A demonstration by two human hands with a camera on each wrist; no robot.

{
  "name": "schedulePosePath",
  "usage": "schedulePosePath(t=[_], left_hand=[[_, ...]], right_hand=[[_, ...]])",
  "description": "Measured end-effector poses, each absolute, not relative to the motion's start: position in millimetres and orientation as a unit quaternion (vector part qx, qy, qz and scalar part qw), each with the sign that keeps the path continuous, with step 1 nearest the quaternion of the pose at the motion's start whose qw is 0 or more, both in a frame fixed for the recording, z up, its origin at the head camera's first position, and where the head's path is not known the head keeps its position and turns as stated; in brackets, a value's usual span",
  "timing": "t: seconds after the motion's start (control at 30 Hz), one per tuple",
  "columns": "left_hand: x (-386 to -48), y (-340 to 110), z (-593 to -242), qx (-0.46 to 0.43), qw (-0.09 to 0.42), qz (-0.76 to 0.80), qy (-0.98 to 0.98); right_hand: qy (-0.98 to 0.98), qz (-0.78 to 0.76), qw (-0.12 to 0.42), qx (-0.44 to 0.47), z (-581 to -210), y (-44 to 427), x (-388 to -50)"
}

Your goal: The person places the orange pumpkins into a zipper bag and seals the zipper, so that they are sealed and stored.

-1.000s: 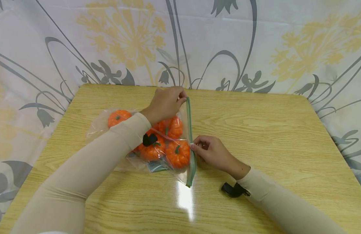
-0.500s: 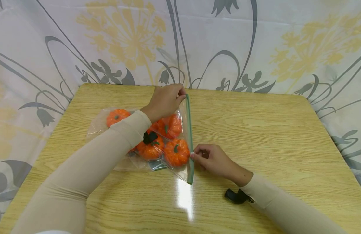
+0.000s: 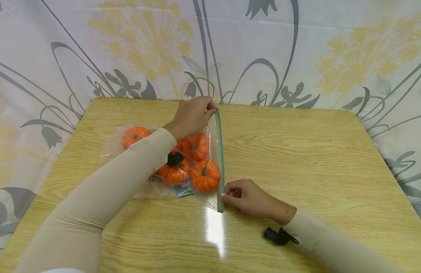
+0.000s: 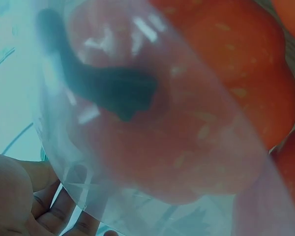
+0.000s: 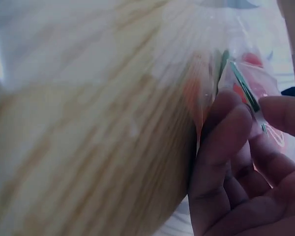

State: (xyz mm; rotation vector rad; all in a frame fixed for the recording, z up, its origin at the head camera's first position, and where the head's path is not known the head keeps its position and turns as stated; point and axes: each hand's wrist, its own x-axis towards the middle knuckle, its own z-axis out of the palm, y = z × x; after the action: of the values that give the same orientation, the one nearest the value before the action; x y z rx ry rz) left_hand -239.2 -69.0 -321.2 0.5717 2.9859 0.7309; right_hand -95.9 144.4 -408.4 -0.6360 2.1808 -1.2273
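Note:
A clear zipper bag (image 3: pixel 111 148) lies on its side with several small orange pumpkins (image 3: pixel 205 176) inside. Its green zip strip (image 3: pixel 221 151) runs down the right edge, facing me. My left hand (image 3: pixel 192 116) pinches the strip's far corner. At the near end, my right hand (image 3: pixel 248 198) pinches the small white slider (image 3: pixel 223 195) between thumb and finger, close to the bottom corner. Seen from the left wrist, one pumpkin (image 4: pixel 246 73) with a dark green stem fills the view behind the plastic. The left forearm hides part of the bag and its pumpkins.
The wood-grain table (image 3: pixel 299 151) carries the bag on its left half. A patterned curtain (image 3: pixel 251 49) with grey and yellow flowers stands behind the table's far edge. A blue-green edge (image 3: pixel 183 190) shows beneath the bag.
My right hand has slid the white slider along the green strip toward me, from mid-strip to near its bottom end. The left hand keeps the far corner, slightly farther away.

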Motion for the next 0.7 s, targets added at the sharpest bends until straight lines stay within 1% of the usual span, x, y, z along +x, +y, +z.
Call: schedulePosePath(t=[0.17, 0.3, 0.37, 0.47, 0.57, 0.7], left_hand=[[-240, -69, -323, 0.184, 0.008, 0.240, 0.953], [-239, -69, -325, 0.191, 0.021, 0.248, 0.950], [-238, -70, -325, 0.194, 0.031, 0.234, 0.952], [-232, -74, -323, 0.198, 0.031, 0.207, 0.958], [-219, -82, -320, 0.203, 0.006, 0.190, 0.961], [-193, -100, -317, 0.207, -0.029, 0.191, 0.959]], right_hand=[[0.806, -0.453, 0.284, -0.254, -409, 144, -93], [0.803, -0.447, 0.290, -0.269, -409, 145, -91], [0.804, -0.441, 0.290, -0.273, -408, 145, -91], [0.805, -0.441, 0.291, -0.270, -407, 146, -92], [0.807, -0.443, 0.296, -0.255, -407, 149, -93], [0.814, -0.437, 0.299, -0.239, -406, 155, -95]])
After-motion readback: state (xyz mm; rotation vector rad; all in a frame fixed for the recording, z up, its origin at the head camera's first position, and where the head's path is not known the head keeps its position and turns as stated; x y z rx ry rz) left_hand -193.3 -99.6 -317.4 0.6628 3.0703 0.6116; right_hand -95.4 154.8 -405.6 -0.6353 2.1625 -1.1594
